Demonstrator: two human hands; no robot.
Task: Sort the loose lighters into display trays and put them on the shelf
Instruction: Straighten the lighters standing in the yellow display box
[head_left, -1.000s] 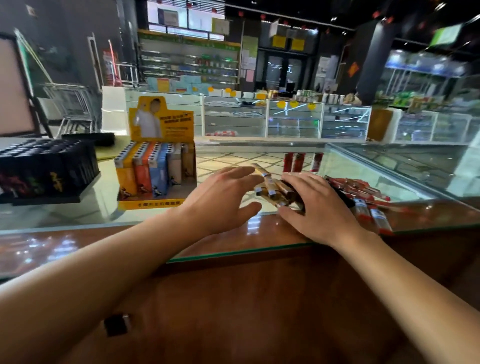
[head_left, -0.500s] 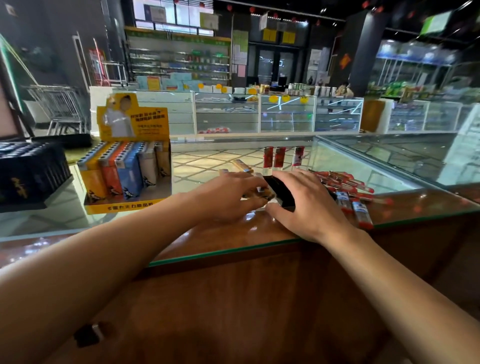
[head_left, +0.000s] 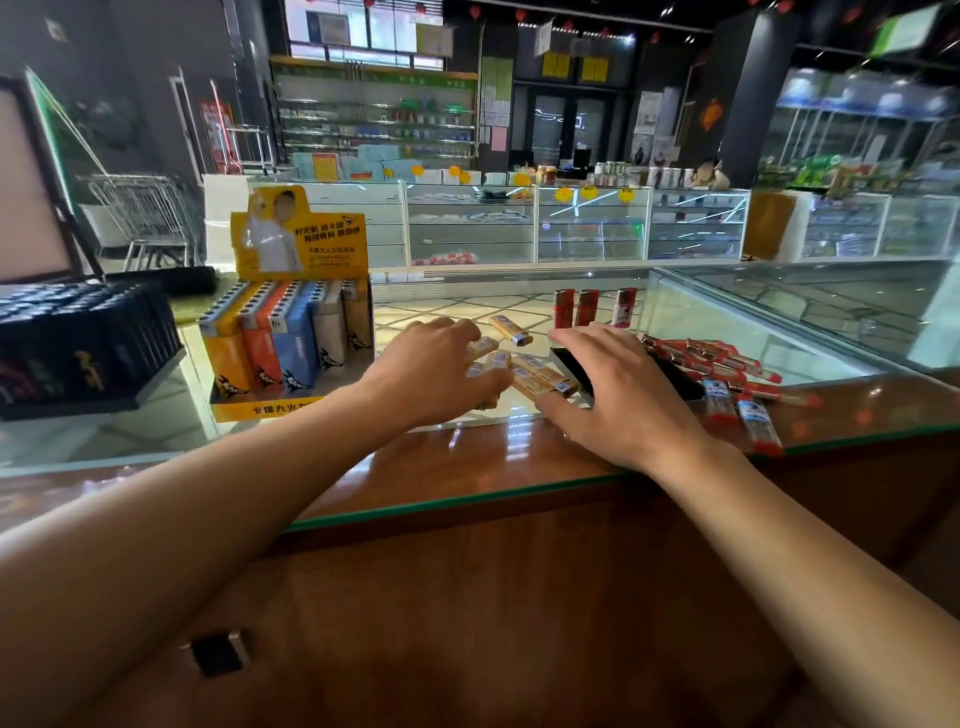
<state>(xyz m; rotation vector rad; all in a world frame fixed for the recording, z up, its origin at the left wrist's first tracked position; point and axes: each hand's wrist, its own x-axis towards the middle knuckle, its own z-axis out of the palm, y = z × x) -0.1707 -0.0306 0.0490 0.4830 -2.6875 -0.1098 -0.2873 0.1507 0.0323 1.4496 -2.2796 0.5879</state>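
Note:
Several loose tan lighters lie in a small heap on the glass counter, and one more tan lighter lies just behind them. My left hand covers the heap's left side, fingers and thumb curled around some of them. My right hand lies spread with straight fingers on a black tray, its thumb touching the heap's right end. Right of that hand lies a pile of loose red lighters. Three red lighters stand upright behind.
A yellow display tray of coloured lighters stands left of my hands. A black display tray full of dark lighters sits at the far left. A raised glass case borders the right side. The counter's wooden edge runs under my wrists.
My left hand has closed down over the tan lighters. My right hand has shifted a little right, uncovering the black tray's corner and more of the heap.

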